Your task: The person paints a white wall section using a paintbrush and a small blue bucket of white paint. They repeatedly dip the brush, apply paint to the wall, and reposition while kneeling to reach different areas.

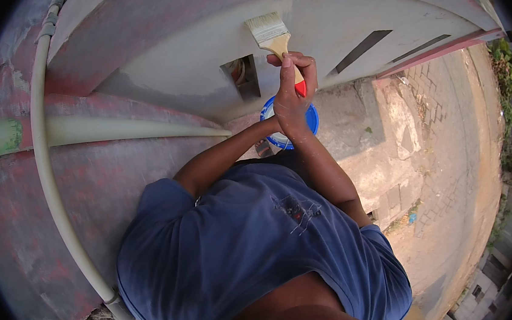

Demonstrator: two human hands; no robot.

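Note:
My right hand [294, 74] grips the wooden handle of a flat paintbrush [275, 37], its handle tip painted red. Whitish paint coats the bristles, which lie at or very close to the pale wall [317, 22]. Below my right wrist is a blue-rimmed bucket [314, 120] with whitish liquid showing inside. My left forearm [232, 150] reaches across to the bucket, where my left hand is hidden behind my right wrist; what it holds cannot be seen. Light specks dot my right hand and forearm.
The wall has a square opening [248, 76] and a slanted slot [363, 50]. On the left, a pale pipe [41, 133] runs down a worn pink-grey wall [14, 217]. A sandaled foot [263, 148] stands beside the bucket. Rough paving [446, 143] extends to the right.

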